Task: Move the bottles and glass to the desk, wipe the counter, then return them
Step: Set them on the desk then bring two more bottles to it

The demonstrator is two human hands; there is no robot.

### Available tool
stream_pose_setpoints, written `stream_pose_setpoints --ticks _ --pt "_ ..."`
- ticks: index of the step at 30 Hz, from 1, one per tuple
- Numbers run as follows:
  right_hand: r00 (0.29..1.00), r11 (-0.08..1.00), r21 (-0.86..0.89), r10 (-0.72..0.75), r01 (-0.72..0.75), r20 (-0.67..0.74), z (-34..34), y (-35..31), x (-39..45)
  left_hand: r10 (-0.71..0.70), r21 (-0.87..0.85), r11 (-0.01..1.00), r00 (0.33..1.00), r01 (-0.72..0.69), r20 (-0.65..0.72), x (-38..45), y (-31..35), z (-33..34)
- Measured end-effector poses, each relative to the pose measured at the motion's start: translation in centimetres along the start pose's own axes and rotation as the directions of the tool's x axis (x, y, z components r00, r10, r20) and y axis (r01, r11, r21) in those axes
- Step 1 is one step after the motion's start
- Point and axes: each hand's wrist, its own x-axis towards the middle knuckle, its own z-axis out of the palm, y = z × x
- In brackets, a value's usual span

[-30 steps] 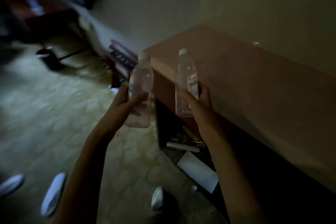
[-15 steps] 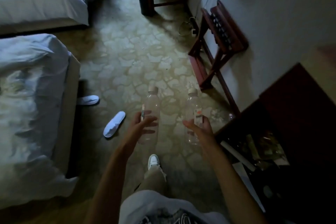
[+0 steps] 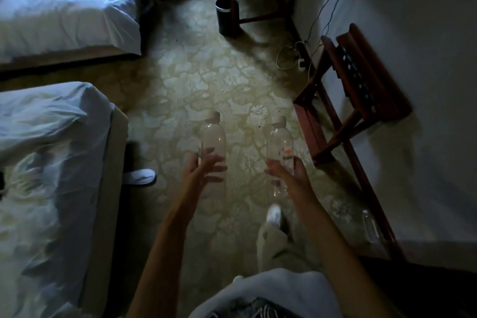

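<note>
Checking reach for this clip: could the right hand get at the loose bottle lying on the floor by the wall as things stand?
Probably not yet. The right hand already has its grip on a bottle, and the loose bottle lies low on the carpet beside the wooden rack, so the person would need to bend down with a free hand.

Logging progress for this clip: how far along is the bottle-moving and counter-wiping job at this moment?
Early. Nothing looks finished. In hand: the left hand grips one clear plastic bottle with a pale cap, the right hand another clear capped bottle with a red-marked label, both carried upright over the patterned carpet between the white beds. No counter is in view. Left: setting the bottles down, moving the glass, wiping, returning everything.
</note>
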Motion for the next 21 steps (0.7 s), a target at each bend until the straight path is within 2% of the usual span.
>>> stream_pose_setpoints --ticks 5,11,14,21 --pt "0.998 1.000 0.001 0.031 -0.031 0.045 1.4 -4.6 13.0 0.014 0.039 0.999 0.998 -0.012 -0.056 11.6 2.4 2.5" --pt "0.987 0.997 -0.059 -0.047 0.057 0.152 5.3 -17.2 27.8 0.134 0.062 0.990 0.979 -0.126 -0.151 25.6 13.0 5.0" --pt "0.979 0.996 -0.054 -0.064 0.076 0.195 7.5 -22.1 34.2 0.148 0.062 0.988 0.972 -0.139 -0.182 31.4 16.8 5.3" --pt "0.975 0.996 -0.085 0.039 -0.021 0.217 12.1 -25.2 49.1 0.068 -0.017 0.997 0.970 -0.074 -0.235 47.9 19.8 4.2"
